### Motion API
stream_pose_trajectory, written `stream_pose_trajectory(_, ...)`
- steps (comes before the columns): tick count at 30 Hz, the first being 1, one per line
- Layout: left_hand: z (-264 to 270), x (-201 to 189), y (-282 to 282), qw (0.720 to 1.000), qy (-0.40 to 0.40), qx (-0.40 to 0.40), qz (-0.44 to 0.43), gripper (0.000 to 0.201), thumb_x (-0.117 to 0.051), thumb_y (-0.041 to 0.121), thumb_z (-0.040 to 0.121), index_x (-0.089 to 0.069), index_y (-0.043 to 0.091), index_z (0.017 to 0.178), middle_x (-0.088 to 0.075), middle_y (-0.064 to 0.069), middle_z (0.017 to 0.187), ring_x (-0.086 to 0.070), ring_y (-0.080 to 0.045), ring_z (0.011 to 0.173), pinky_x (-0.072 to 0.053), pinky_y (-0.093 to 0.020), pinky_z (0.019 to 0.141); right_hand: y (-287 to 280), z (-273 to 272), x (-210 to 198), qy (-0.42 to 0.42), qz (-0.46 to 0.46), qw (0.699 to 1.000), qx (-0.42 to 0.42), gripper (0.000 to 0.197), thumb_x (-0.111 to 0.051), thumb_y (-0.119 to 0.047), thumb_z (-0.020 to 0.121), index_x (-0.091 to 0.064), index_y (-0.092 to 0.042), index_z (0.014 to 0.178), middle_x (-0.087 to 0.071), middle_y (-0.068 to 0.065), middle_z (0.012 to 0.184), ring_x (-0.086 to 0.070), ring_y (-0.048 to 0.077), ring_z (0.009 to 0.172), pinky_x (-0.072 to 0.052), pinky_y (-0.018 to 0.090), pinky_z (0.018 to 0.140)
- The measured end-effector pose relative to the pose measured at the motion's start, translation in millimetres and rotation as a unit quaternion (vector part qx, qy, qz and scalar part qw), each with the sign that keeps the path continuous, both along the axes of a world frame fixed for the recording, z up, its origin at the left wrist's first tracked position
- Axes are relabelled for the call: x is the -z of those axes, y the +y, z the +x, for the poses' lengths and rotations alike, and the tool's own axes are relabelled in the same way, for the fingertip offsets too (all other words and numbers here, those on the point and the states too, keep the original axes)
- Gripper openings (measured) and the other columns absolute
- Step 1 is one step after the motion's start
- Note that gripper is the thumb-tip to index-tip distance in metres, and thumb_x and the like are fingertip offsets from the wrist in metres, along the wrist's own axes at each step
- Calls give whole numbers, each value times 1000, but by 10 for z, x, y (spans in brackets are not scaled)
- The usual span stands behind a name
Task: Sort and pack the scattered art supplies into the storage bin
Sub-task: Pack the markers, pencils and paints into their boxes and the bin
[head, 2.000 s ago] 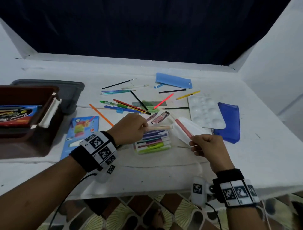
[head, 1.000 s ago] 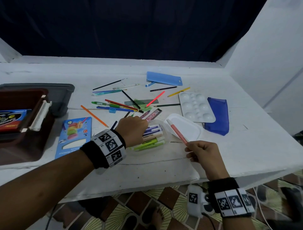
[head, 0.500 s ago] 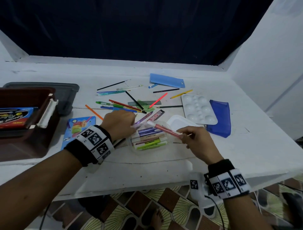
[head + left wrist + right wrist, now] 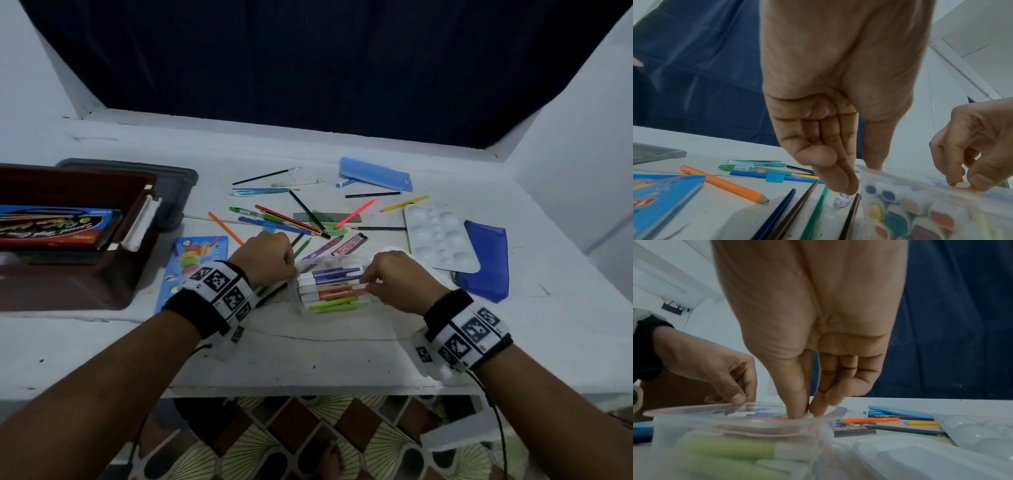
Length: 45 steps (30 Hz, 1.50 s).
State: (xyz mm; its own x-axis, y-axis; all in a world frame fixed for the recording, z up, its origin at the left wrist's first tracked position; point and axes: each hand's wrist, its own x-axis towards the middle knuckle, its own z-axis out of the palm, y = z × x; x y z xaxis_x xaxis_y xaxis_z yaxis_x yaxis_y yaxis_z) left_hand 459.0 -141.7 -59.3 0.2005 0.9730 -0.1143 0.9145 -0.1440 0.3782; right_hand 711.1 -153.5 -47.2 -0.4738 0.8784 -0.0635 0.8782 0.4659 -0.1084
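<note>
Both hands knuckles-up over clear marker case [image 4: 329, 291] at front-centre of table [image 4: 342, 353]. Left hand [image 4: 263, 257] pinches case's left rim, thumb and fingers pointing down. Right hand [image 4: 394, 281] pinches end of red marker [image 4: 337, 294] lying in case. Storage bin [image 4: 78, 240] far left

The whole white surface [image 4: 342, 353] is seen from above and behind both forearms by the head view, facing forward and down. Each wrist view is set low and very close, looking along a palm toward the fingers [image 4: 840, 181]. The clear marker case [image 4: 329, 287] is shared by all three views, and each wrist view also takes in the opposite hand.
</note>
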Motion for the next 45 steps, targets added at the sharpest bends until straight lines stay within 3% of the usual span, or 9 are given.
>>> stream_pose_trajectory(6, 19, 1, 20, 1000, -8, 3, -3, 15, -67, 28, 83, -72, 14, 87, -70, 0, 88, -61, -15, 79, -44, -26, 64, -29, -59, -29, -38, -1, 999, -12, 19, -62, -16, 86, -77, -23, 94, -72, -4, 92, -64, 19, 85, -44, 26, 77)
stream_pose_trajectory(14, 34, -18, 39, 1000, -11, 4, -11, 14, -70, 27, 83, -73, 13, 85, -70, 0, 86, -62, -15, 77, -48, -27, 66, -22, -34, 26, -18, 22, 1000, -4, 17, -60, -17, 85, -74, -26, 87, -70, -8, 84, -63, 16, 77, -43, 23, 69)
stream_pose_trajectory(18, 39, -21, 39, 1000, -10, 5, -9, 13, -71, 25, 82, -73, 13, 83, -69, 0, 83, -61, -14, 76, -47, -27, 65, -21, -20, 63, -9, 33, 999, 4, 17, -56, -19, 84, -72, -25, 79, -69, -8, 75, -63, 15, 69, -52, 29, 71)
stream_pose_trajectory(23, 34, -12, 37, 1000, -8, 5, -13, 13, -70, 26, 82, -71, 13, 83, -68, -1, 83, -62, -17, 78, -49, -29, 66, -78, -29, 29, 19, 20, 1000, 0, 18, -57, -15, 88, -73, -22, 81, -68, -7, 78, -61, 13, 73, -50, 25, 74)
stream_pose_trajectory(31, 25, -36, 72, 1000, 22, 12, -16, 19, -68, 32, 84, -72, 14, 84, -70, -1, 84, -62, -14, 77, -48, -27, 64, -14, 46, 61, 49, 17, 999, 13, 19, -54, -18, 82, -66, -20, 68, -59, -14, 60, -58, 9, 60, -52, 30, 62)
stream_pose_trajectory(34, 15, -99, 120, 1000, 18, 9, -10, 23, -66, 31, 86, -73, 10, 83, -71, -2, 84, -63, -16, 78, -49, -29, 64, 19, 74, 13, 72, 8, 997, 20, 19, -55, -20, 85, -66, -22, 70, -63, -13, 64, -59, 6, 60, -52, 28, 60)
stream_pose_trajectory(39, 25, -204, 305, 1000, -10, 9, -1, 26, -65, 27, 84, -75, 3, 76, -70, -7, 70, -66, -25, 70, -48, -30, 59, 164, 96, -126, 108, -11, 994, 29, 15, -60, -13, 85, -70, -14, 74, -66, -11, 70, -58, 9, 68, -48, 29, 65)
stream_pose_trajectory(42, 62, -261, 468, 1000, -15, 7, 16, 20, -67, 26, 85, -75, 9, 77, -65, -1, 65, -56, -13, 58, -39, -23, 50, 355, 159, -185, 125, -20, 991, 45, 15, -62, -12, 86, -69, -13, 73, -61, -20, 65, -57, 1, 64, -45, 23, 63)
stream_pose_trajectory(45, 98, -293, 689, 1000, -17, 13, 11, 18, -68, 27, 85, -75, 13, 78, -68, 1, 73, -58, -12, 65, -38, -22, 52, 630, 261, -210, 138, -33, 988, 62, 22, -63, -14, 88, -66, -18, 67, -57, -25, 60, -56, -6, 61, -40, 16, 60)
